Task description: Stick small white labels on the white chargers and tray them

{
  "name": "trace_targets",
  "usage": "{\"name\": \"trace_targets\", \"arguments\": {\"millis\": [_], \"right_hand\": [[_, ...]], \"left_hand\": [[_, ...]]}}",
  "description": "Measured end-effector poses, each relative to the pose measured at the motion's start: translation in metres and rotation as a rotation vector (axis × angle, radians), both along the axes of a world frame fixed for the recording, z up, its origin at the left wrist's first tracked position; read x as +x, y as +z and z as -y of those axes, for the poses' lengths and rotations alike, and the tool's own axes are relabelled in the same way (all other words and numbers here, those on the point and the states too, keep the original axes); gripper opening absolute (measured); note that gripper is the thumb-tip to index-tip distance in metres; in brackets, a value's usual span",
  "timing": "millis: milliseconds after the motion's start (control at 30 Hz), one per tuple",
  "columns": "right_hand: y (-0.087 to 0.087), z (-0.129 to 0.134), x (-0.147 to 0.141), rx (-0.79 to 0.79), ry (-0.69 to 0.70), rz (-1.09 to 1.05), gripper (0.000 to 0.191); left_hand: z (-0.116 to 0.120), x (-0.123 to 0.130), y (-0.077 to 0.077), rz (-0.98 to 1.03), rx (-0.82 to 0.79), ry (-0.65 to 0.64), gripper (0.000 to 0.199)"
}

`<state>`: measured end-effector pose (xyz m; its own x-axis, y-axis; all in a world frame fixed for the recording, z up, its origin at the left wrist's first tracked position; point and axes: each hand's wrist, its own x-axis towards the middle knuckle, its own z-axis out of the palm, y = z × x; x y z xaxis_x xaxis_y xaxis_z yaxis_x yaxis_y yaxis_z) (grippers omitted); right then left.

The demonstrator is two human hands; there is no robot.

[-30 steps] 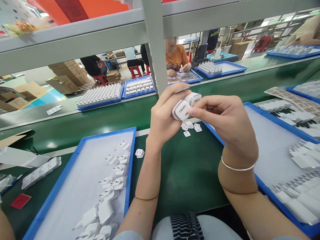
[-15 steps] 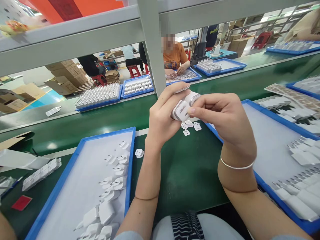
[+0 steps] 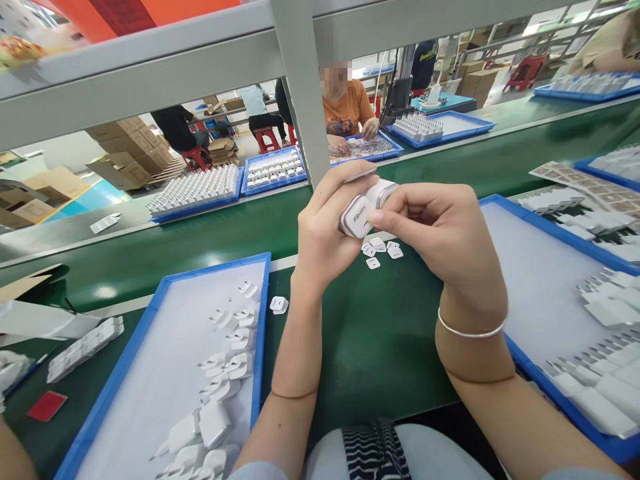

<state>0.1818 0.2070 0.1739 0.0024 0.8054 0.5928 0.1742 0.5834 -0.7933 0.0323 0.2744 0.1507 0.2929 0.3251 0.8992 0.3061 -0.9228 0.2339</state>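
Note:
My left hand [image 3: 323, 233] is wrapped round a white plug charger [image 3: 356, 217] whose face plate carries dark lettering and a small slot. A second white charger [image 3: 382, 192] sits right behind it, partly covered by fingers. Another thin white plate [image 3: 361, 174] shows between the upper fingers of that hand. My right hand [image 3: 450, 233], with a thin bangle at the wrist, is closed in a pinch, its thumb tip on the edge of the lettered face; what lies between its fingertips is mostly hidden. Below the hands, several loose white face plates [image 3: 379, 245] lie on the green bench.
A blue-rimmed tray [image 3: 165, 283] at left holds several white chargers. Another blue-rimmed tray [image 3: 493, 200] at right holds rows of them. A small stack of plates [image 3: 279, 305] lies beside the left tray. Across the belt, a person in an orange shirt [image 3: 350, 107] works at a tray.
The charger in my hands has shifted slightly left and tilted, and my right thumb has moved slightly left with it. The person opposite has moved their hands apart.

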Motion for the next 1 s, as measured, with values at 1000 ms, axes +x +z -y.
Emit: {"name": "trace_targets", "arguments": {"millis": [1000], "right_hand": [[0.006, 0.011, 0.023, 0.224, -0.007, -0.31, 0.047]], "left_hand": [[0.026, 0.018, 0.007, 0.009, -0.035, -0.076, 0.028]]}}
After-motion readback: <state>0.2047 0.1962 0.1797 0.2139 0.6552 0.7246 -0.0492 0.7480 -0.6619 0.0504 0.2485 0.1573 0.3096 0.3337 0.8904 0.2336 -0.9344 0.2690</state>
